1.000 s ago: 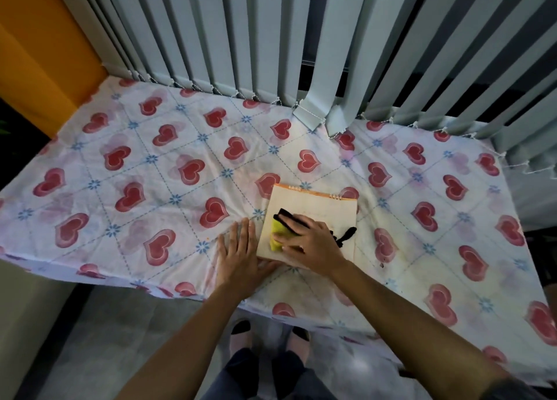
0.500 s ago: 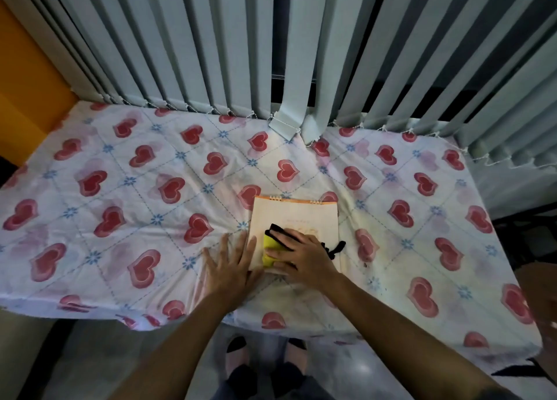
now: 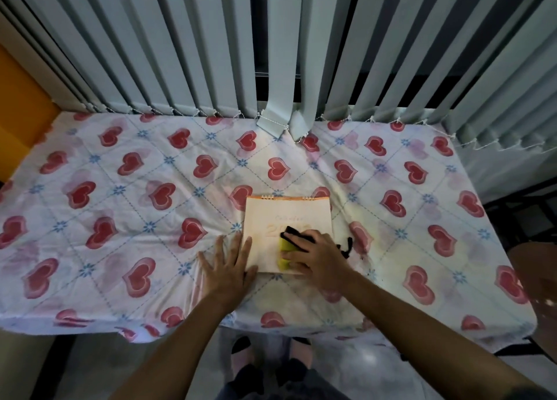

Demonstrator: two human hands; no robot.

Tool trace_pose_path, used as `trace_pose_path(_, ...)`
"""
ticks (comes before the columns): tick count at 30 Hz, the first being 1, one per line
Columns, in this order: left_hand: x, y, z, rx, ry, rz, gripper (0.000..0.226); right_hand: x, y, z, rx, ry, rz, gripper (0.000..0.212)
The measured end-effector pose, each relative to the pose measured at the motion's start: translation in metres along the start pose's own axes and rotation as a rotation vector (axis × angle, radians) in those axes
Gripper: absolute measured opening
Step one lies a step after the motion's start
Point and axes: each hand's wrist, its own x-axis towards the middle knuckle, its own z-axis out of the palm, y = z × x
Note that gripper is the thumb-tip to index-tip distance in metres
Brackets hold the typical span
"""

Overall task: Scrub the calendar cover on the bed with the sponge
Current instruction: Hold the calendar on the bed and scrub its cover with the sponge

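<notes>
A pale spiral-bound calendar [image 3: 286, 216] lies flat on the heart-print bed sheet [image 3: 120, 207], its orange binding at the far edge. My right hand [image 3: 316, 256] presses a yellow sponge [image 3: 284, 253] with a black top and black strap onto the lower middle of the cover. My left hand [image 3: 227, 268] lies flat with fingers spread on the sheet, its fingertips touching the calendar's lower left edge.
Grey vertical blinds [image 3: 271, 53] hang along the bed's far side, two slats resting on the sheet. An orange wall [image 3: 21, 110] is at the left. My feet [image 3: 241, 354] stand on the floor below the bed's near edge. A brown seat [image 3: 539, 297] shows at the right.
The view has shifted, so the bed sits lower and more centred. My right hand and the sponge have slid rightward across the cover. My left hand stays flat beside the calendar.
</notes>
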Motion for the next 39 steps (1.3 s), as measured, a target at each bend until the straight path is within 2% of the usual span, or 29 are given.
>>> trace_pose_path(2, 0.000, -0.001, 0.000, -0.005, -0.007, 0.008, 0.075, 0.011, -0.013, 0.003, -0.010, 0.037, 0.004, 0.021)
trace_pose_path(5, -0.001, -0.003, 0.002, -0.019, 0.011, 0.013, 0.097, 0.002, -0.007, 0.001, -0.011, 0.027, 0.010, 0.022)
trace_pose_path(7, 0.000, -0.003, 0.003, -0.011, 0.026, 0.011, 0.102, -0.017, 0.007, -0.004, -0.011, 0.008, 0.022, 0.028)
trace_pose_path(9, -0.001, -0.003, 0.003, -0.014, 0.047, 0.006, 0.099, -0.036, 0.023, -0.010, -0.040, 0.015, 0.044, 0.031)
trace_pose_path(12, -0.004, 0.003, 0.003, -0.084, 0.082, -0.008, 0.083, -0.045, 0.031, -0.017, -0.040, 0.025, 0.086, 0.031)
trace_pose_path(15, -0.002, 0.019, -0.004, -0.100, 0.221, 0.030, 0.071, -0.045, 0.030, -0.018, -0.005, 0.004, 0.114, 0.027)
trace_pose_path(17, 0.009, 0.035, -0.010, -0.120, 0.293, 0.120, 0.065, -0.042, 0.026, -0.022, 0.164, 0.043, 0.270, 0.029)
trace_pose_path(19, 0.024, 0.050, -0.013, -0.100, 0.295, 0.225, 0.061, -0.031, 0.025, -0.032, 0.380, 0.155, 0.499, 0.028)
trace_pose_path(20, 0.032, 0.055, -0.013, -0.071, 0.275, 0.259, 0.061, -0.023, 0.025, -0.035, 0.408, 0.222, 0.570, 0.025)
trace_pose_path(22, 0.043, 0.057, -0.008, -0.019, 0.216, 0.276, 0.063, -0.006, 0.022, -0.037, 0.327, 0.233, 0.652, 0.021)
trace_pose_path(24, 0.047, 0.054, -0.001, 0.004, 0.195, 0.260, 0.065, 0.001, 0.012, -0.028, 0.165, 0.085, 0.722, 0.027)
trace_pose_path(26, 0.049, 0.051, 0.002, 0.002, 0.198, 0.250, 0.067, -0.005, -0.002, -0.013, -0.036, -0.022, 0.711, 0.039)
trace_pose_path(28, 0.046, 0.050, 0.002, 0.006, 0.218, 0.253, 0.067, -0.017, -0.013, -0.001, -0.121, -0.057, 0.657, 0.047)
trace_pose_path(33, 0.046, 0.049, 0.000, 0.005, 0.244, 0.280, 0.065, -0.011, 0.002, 0.007, -0.131, -0.104, 0.665, 0.047)
trace_pose_path(39, 0.047, 0.048, 0.002, 0.003, 0.200, 0.257, 0.067, 0.051, 0.043, 0.004, -0.126, -0.114, 0.772, 0.048)
